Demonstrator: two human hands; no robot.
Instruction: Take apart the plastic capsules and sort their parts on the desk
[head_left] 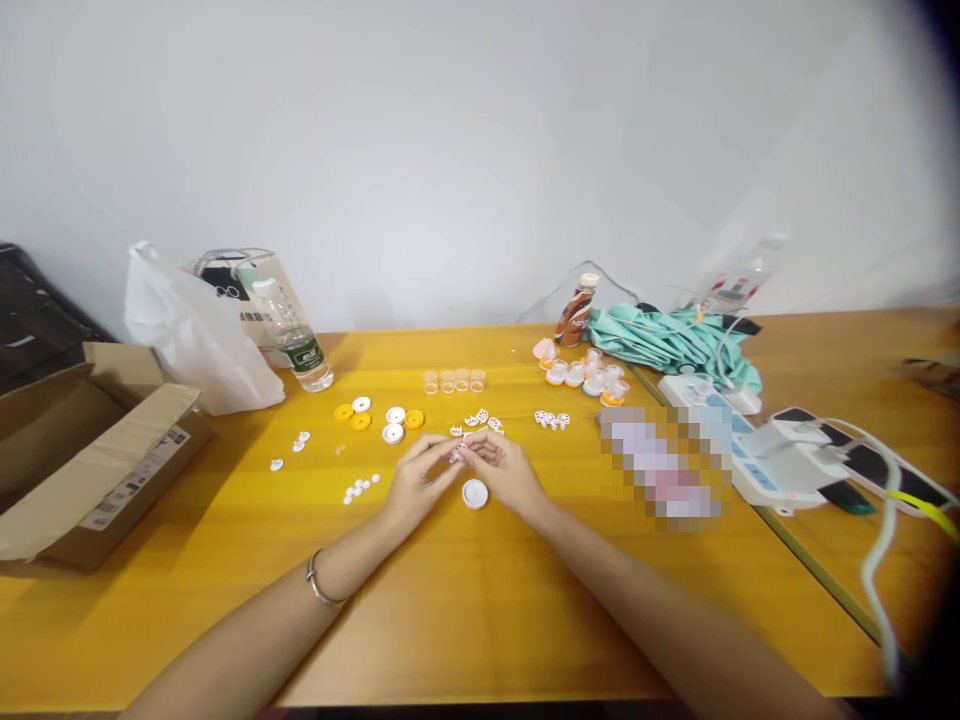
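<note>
My left hand (418,477) and my right hand (504,470) meet over the table, fingertips closed together on a small white plastic part (457,454). Its exact shape is partly hidden by the fingers. Just below the hands lies a round white cap (475,493). Behind the fingers several white openwork plastic pieces (482,416) are scattered. White and orange round caps (394,432) sit to the left of them, with small white discs (358,488) nearer my left wrist. More white pieces (552,420) form a row on the right.
Clear cups (454,381) stand in a row farther back. Capped clear pieces (592,380) cluster at the right, near a brown bottle (576,312) and teal cloth (667,340). A water bottle (304,350), plastic bag (199,340) and cardboard box (135,490) occupy the left; a power strip (750,460) lies right.
</note>
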